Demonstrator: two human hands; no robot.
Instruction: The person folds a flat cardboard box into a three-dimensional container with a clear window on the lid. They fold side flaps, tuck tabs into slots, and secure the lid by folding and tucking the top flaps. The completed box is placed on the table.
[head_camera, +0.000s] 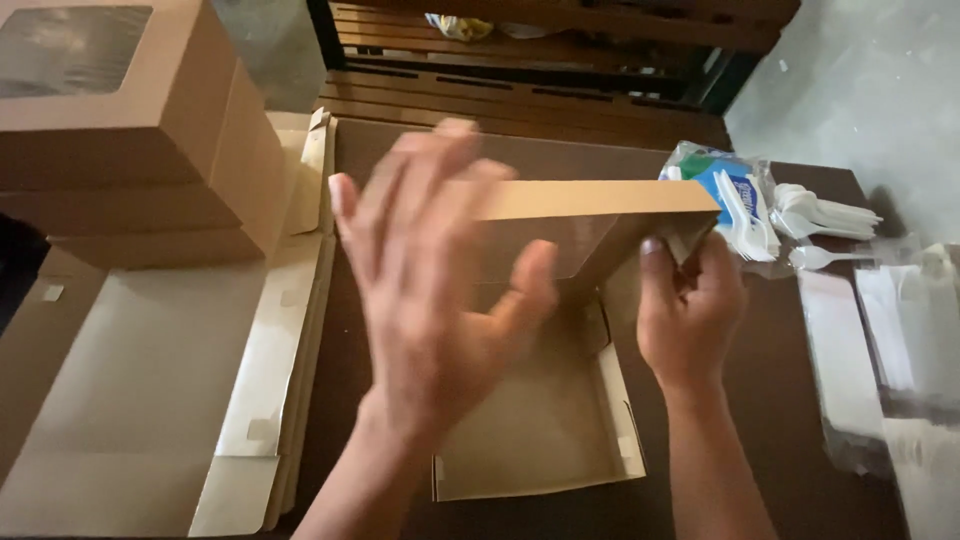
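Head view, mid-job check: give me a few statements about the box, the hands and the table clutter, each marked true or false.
1. The right hand pinches the half-folded brown box at its right corner. True.
2. The left hand rests flat on the table. False: it is raised, blurred, before the box.
3. Finished window boxes are stacked at the upper left. True.
4. The white plastic cutlery lies left of the box. False: it lies to the right.

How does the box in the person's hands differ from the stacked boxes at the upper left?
The box in hand lies open and half-folded, its lid raised; the stacked boxes are closed and fully formed. The left hand and right hand grip the open one; the stack stands untouched. Both are brown cardboard.
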